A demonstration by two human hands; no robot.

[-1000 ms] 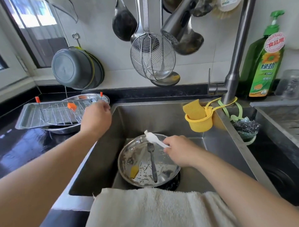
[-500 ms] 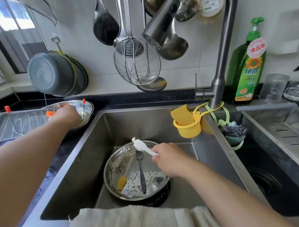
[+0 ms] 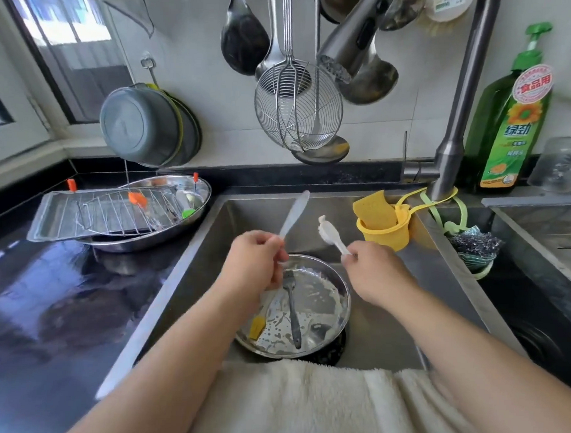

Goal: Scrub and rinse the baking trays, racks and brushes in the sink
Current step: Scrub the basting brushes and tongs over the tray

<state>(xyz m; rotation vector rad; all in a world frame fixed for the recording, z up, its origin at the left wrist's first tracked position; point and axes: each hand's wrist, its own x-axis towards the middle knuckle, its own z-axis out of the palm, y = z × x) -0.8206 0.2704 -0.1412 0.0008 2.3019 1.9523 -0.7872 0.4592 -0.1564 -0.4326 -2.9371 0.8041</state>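
Stainless steel is waiting under both your hands: the round pan sits on the sink floor, streaked with pale batter, a fork and a yellow-tipped brush lying in it. Your left hand pinches a pale utensil handle and your right hand pinches a small white brush, both held above the pan. Keep them low over the basin while scrubbing so drips fall inside; the tray and rack sit on the worktop to the left.
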